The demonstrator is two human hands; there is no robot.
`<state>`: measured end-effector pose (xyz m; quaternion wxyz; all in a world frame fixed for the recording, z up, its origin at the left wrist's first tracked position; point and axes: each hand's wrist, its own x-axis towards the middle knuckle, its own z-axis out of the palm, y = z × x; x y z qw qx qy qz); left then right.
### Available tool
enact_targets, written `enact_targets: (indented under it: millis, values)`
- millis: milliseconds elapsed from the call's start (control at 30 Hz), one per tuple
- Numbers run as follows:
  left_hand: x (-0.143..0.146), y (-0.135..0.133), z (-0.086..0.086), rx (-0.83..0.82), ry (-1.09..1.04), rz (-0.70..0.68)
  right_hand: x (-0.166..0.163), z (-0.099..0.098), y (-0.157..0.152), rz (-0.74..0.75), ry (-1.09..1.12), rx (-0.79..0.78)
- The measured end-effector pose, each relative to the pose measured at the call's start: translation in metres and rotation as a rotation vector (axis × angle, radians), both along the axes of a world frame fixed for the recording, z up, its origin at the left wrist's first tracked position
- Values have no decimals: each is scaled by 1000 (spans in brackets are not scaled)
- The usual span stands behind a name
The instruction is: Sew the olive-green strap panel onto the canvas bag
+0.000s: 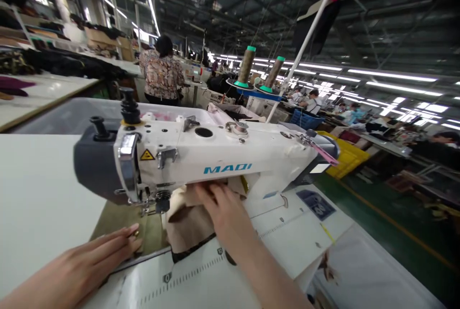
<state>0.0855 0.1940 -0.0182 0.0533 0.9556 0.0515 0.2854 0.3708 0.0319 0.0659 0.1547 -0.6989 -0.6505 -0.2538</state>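
Factory rows stretch behind the white table (43, 194), where the left hand (89, 263) lies flat and open beside olive cloth (118, 220), while the right hand (223, 213), fingers spread, presses soft, limp beige fabric (187, 225) under the sewing machine (215, 155), best held by its edges.

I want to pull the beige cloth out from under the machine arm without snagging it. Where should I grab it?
Probably the beige cloth's loose dark-edged front hem, from the near side: it lies clear of the white sewing machine, while its far part sits under the right hand.
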Motion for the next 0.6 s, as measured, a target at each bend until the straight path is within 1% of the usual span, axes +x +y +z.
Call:
enact_targets:
  millis: [33, 100, 200, 267, 333, 367, 400, 467, 533, 600]
  values:
    - [1, 0, 5, 18, 25, -1, -4, 4, 14, 19, -30, -102]
    - [4, -2, 19, 56, 63, -23, -6, 10, 39, -4, -47, -216]
    - [9, -11, 44, 119, 141, -109, -7, 12, 63, -43, -22, -255]
    - [12, -18, 55, 117, 197, -95, -17, 8, 67, 19, -9, -279]
    - [15, -25, 60, 84, 207, -65, -30, 1, 62, 148, 1, -304]
    - [16, -28, 61, 66, 230, -73, -35, -3, 58, 215, 13, -306]
    - [16, -29, 60, 39, 230, -75, -39, -7, 54, 279, 36, -306]
    - [18, -31, 61, -83, 198, -51, -43, -15, 46, 374, 129, -304]
    - [19, -32, 62, -271, 112, 40, -40, -22, 41, 405, 240, -332]
    - [21, -31, 64, -449, 31, 136, -35, -30, 39, 405, 295, -369]
